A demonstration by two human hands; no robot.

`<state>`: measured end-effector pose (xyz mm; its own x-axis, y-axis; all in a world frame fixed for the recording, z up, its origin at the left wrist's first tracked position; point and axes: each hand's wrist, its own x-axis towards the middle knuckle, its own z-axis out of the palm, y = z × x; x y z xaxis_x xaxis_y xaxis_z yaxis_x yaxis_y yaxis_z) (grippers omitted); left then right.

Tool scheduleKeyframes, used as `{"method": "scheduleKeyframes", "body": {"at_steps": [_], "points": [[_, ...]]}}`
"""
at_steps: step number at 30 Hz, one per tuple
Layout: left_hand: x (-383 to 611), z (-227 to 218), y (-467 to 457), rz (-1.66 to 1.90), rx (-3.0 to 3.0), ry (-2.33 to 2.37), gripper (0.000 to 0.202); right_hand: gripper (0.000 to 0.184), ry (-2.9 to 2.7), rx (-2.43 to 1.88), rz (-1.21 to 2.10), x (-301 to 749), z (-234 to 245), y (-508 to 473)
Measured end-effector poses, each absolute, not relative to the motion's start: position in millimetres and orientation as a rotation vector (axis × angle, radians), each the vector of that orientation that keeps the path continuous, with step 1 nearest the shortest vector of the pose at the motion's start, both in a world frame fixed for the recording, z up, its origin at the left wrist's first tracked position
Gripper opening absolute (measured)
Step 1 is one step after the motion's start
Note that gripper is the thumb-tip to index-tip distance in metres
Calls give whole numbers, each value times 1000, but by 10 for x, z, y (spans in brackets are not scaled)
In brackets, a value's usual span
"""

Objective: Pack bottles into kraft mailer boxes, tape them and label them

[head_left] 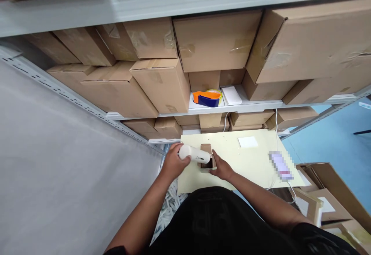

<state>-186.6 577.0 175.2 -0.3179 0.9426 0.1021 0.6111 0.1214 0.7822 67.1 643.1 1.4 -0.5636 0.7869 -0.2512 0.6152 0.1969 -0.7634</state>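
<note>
My left hand (174, 163) is closed round a white cylindrical item (193, 154), whose far end points into a small open cardboard box (208, 158). My right hand (220, 167) grips the right side of that box and steadies it on the pale yellow table (249, 162). Both hands work at the table's near left corner.
A white card (247, 142) and a blurred flat device (280, 165) with a white cable lie on the table. Shelves behind hold many cardboard boxes, an orange and blue tape dispenser (207, 98) and a white box (231, 94). Open cartons (324, 197) stand at the right. A grey wall fills the left.
</note>
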Motion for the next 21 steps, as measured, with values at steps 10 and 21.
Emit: {"method": "scheduleKeyframes", "body": {"at_steps": [10,21], "points": [[-1829,1441,5502,1516,334,969,48,102,-1924,-1194,1414,1137,709,6320],[-1011,1388,5569,1214,223,520,55,56,-1565,-801,1641,676,1688,6306]]}}
